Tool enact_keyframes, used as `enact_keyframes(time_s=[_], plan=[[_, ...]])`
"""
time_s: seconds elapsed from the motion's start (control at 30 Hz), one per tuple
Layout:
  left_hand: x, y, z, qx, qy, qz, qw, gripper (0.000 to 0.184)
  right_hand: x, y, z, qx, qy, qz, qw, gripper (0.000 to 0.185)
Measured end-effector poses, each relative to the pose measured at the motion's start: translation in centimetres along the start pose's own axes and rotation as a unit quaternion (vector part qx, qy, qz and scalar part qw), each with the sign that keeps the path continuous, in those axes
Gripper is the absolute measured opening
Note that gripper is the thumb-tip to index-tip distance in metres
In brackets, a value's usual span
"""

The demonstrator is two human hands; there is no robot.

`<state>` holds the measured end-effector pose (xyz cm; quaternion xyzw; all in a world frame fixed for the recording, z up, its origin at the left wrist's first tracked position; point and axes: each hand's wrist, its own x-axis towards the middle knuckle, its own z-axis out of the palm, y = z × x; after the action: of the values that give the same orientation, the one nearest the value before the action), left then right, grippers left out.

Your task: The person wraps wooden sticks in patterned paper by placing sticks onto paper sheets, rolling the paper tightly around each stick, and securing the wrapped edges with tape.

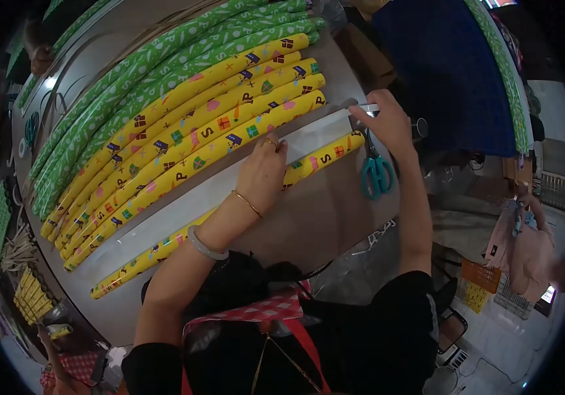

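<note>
A long yellow patterned roll [149, 255] lies along the near side of the table with a white sheet [154, 222] spread beside it. My left hand [264, 166], fingers curled down, rests at the sheet near the roll; what it holds, if anything, is hidden. At the roll's right end, my right hand [386, 124] is closed at a small white strip [365, 108]. Teal-handled scissors [377, 176] lie just below my right hand. Several finished-looking yellow rolls [213, 135] lie side by side beyond the sheet.
Green patterned rolls [157, 62] lie behind the yellow ones. A dark blue surface [444, 79] stands at the upper right. Another person's hand [41, 59] is at the upper left, and a person in pink [519, 247] is at the right.
</note>
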<state>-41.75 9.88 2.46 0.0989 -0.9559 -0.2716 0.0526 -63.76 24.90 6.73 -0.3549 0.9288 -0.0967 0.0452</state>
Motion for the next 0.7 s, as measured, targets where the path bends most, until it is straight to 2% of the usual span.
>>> enact_keyframes(time_s=[0.07, 0.27, 0.43, 0.7], plan=[[-0.1, -0.1, 0.3, 0.002, 0.04, 0.02, 0.999, 0.021, 0.0, 0.0, 0.2, 0.0, 0.002, 0.002, 1.0, 0.044], [-0.2, -0.1, 0.4, 0.001, 0.06, 0.03, 0.998, 0.021, -0.2, -0.5, 0.7, -0.014, 0.014, 0.009, 1.0, 0.042], [-0.1, 0.1, 0.0, -0.011, 0.042, 0.019, 0.999, 0.02, 0.0, -0.8, 1.0, -0.032, -0.003, 0.027, 0.999, 0.041], [-0.2, -0.1, 0.3, -0.016, 0.054, 0.017, 0.998, 0.018, -0.1, -1.5, 1.6, -0.096, 0.019, 0.004, 0.995, 0.042]])
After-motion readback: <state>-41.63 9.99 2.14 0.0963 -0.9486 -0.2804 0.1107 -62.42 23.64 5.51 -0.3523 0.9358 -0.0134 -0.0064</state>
